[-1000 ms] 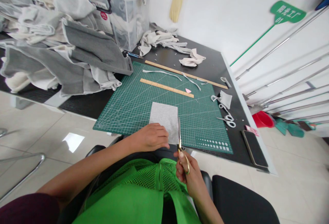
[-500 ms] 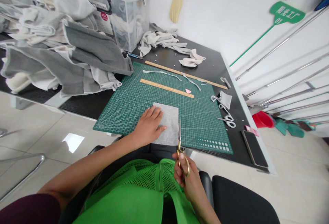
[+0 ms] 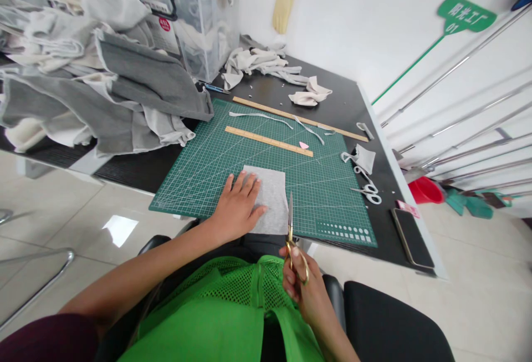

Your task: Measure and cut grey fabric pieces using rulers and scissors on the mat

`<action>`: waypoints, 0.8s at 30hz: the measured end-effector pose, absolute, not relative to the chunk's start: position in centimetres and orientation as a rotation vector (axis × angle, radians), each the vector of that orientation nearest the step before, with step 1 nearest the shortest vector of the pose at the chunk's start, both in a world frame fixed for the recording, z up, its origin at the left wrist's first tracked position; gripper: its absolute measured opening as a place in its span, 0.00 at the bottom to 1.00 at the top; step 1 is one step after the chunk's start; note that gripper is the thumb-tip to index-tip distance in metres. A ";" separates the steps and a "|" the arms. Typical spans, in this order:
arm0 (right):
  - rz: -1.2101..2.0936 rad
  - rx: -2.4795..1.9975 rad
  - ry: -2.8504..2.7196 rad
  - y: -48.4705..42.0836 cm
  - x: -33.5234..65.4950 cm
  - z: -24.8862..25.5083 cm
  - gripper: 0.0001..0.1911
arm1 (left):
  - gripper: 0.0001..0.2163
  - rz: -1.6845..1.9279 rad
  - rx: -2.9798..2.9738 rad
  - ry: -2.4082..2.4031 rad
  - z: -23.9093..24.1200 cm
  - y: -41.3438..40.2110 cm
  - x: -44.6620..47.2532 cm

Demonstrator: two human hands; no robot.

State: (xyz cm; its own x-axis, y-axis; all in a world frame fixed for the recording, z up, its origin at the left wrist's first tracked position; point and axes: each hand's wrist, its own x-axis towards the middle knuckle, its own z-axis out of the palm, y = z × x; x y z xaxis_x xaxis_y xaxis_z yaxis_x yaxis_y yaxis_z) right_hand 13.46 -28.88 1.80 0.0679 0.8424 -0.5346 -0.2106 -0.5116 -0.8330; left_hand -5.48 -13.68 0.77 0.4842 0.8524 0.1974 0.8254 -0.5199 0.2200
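Note:
My left hand [image 3: 239, 205] lies flat with fingers spread on a light grey rectangle of cloth [image 3: 273, 198], which rests at the near edge of a green cutting mat [image 3: 191, 168]. In my right hand [image 3: 303, 279] is a pair of gold-handled scissors [image 3: 290, 223], held by its finger loops. Their blades point away from me, close together, along the right edge of the cloth. Whether the blades touch the cloth near its lower right corner, I cannot tell. A short wooden ruler [image 3: 266, 141] and a pink piece of chalk [image 3: 303, 144] lie farther up the mat.
White-handled scissors [image 3: 369, 191] and cloth scraps [image 3: 364, 158] lie at the mat's right, near a phone [image 3: 411, 238]. A longer wooden ruler [image 3: 286, 113] crosses the mat's far side. Heaped grey cloth [image 3: 153, 79] and a clear plastic bin [image 3: 203, 35] stand at left.
The left hand and the cloth have shifted slightly left. The cloth's right edge now bends a little away from the scissor blades, which stay almost in place.

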 end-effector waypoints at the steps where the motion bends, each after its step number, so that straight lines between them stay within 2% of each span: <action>1: 1.578 -1.505 -0.660 -28.9 13.4 1.9 0.26 | 0.31 0.432 2.625 1.479 0.8 -13.7 -5.5; 24: 1.562 -1.472 -0.671 -28.8 13.7 1.4 0.25 | 0.31 0.402 2.624 1.428 1.1 -13.8 -5.7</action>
